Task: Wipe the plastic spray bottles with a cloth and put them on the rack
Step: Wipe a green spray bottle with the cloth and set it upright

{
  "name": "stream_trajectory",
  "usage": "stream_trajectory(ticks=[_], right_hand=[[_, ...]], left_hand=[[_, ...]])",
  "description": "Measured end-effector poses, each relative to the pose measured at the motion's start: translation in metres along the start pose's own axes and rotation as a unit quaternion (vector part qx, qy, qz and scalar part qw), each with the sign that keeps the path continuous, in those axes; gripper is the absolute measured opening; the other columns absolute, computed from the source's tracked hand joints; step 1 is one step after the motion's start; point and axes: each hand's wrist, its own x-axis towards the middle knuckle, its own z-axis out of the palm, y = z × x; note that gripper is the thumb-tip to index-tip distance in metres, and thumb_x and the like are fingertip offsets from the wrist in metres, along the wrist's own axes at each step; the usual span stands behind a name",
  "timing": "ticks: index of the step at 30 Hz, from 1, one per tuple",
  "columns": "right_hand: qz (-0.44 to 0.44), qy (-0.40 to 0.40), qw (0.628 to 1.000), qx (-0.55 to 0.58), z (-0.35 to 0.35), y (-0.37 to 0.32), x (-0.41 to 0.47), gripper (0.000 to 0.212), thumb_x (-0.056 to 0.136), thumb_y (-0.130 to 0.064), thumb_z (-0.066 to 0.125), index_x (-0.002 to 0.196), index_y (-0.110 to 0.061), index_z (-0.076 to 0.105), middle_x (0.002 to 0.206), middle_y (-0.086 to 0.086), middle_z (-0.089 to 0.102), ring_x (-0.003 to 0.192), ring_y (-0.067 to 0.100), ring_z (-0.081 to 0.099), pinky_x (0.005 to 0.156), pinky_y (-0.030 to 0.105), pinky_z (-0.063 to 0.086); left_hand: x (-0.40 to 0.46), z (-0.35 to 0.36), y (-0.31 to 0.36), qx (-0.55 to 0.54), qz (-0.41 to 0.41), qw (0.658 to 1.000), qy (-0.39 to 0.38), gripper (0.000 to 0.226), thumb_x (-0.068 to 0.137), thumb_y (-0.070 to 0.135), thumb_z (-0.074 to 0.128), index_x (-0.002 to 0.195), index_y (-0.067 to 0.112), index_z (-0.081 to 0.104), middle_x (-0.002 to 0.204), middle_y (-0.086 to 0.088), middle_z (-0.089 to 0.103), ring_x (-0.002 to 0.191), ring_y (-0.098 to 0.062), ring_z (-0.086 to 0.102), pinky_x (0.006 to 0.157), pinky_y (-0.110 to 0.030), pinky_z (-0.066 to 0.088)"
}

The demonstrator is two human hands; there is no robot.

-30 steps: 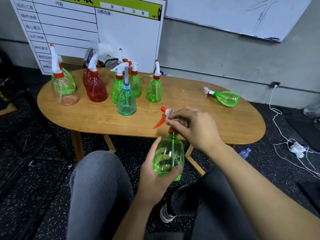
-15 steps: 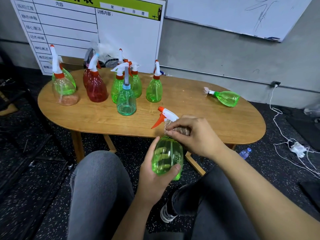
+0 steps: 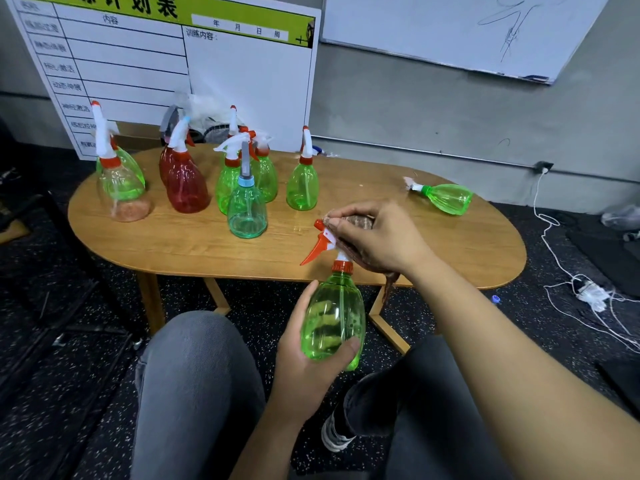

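Upright green spray bottle (image 3: 333,317), cloth (image 3: 360,244) against nozzle

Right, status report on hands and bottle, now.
Left hand grips the green spray bottle by its body, above the lap. Right hand presses the cloth on the spray head. Nothing in the way.

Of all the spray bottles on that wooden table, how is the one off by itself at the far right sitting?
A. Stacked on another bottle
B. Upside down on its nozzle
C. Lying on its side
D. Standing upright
C. The lone green bottle lies on its side on the table, its white nozzle end pointing left, apart from the upright group.
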Motion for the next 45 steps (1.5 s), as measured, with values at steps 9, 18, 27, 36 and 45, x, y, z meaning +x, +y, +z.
stream_trajectory(ticks=[9, 18, 27, 36, 45], right_hand=[[0.119, -0.13, 0.984, -0.029, -0.031, 0.006, -0.012, 0.01, 0.092, -0.035, 0.077, 0.096, -0.026, 0.08, 0.074, -0.003, 0.077, 0.053, 0.006, 0.061, 0.051, 0.016, 0.047], [0.018, 0.023, 1.0, 0.01, -0.009, 0.006, -0.006, 0.01, 0.094, -0.033, 0.078, 0.102, -0.027, 0.082, 0.092, -0.015, 0.079, 0.076, -0.001, 0.073, 0.075, 0.027, 0.062], [0.081, -0.033, 0.978, -0.192, -0.018, 0.016, -0.016, 0.019, 0.09, -0.051, 0.078, 0.097, -0.034, 0.081, 0.085, -0.012, 0.073, 0.073, 0.013, 0.067, 0.065, 0.029, 0.051], [-0.077, 0.088, 0.982, -0.147, 0.014, -0.01, -0.014, 0.029, 0.093, -0.059, 0.068, 0.112, -0.039, 0.078, 0.1, -0.023, 0.067, 0.086, 0.004, 0.067, 0.074, 0.039, 0.061], [-0.07, 0.068, 0.989, -0.112, 0.025, -0.012, -0.021, 0.039, 0.09, -0.059, 0.063, 0.116, -0.035, 0.078, 0.096, -0.017, 0.067, 0.082, 0.004, 0.066, 0.072, 0.037, 0.062]], left_hand=[[0.0, -0.002, 0.003, -0.014, -0.003, 1.0, 0.018, 0.088, 0.085, -0.003, 0.083, 0.157, 0.025, 0.041, 0.125, 0.022, 0.072, 0.116, -0.004, 0.07, 0.092, -0.018, 0.056], [0.0, -0.001, 0.002, 0.0, -0.001, 1.0, -0.009, 0.094, 0.081, 0.016, 0.087, 0.16, 0.025, 0.038, 0.134, 0.01, 0.071, 0.125, -0.013, 0.069, 0.101, -0.028, 0.056], [0.002, -0.002, -0.001, -0.015, -0.016, 1.0, 0.013, 0.089, 0.085, -0.001, 0.084, 0.158, 0.026, 0.041, 0.128, 0.014, 0.073, 0.12, -0.01, 0.07, 0.093, -0.021, 0.058], [-0.001, 0.003, 0.004, 0.009, -0.017, 1.0, -0.007, 0.093, 0.08, 0.008, 0.088, 0.159, 0.024, 0.04, 0.133, 0.021, 0.07, 0.123, -0.005, 0.069, 0.097, -0.018, 0.055], [0.002, 0.001, 0.002, -0.01, -0.009, 1.0, 0.008, 0.091, 0.082, 0.002, 0.087, 0.157, 0.024, 0.042, 0.132, 0.017, 0.071, 0.122, -0.008, 0.069, 0.096, -0.018, 0.055]])
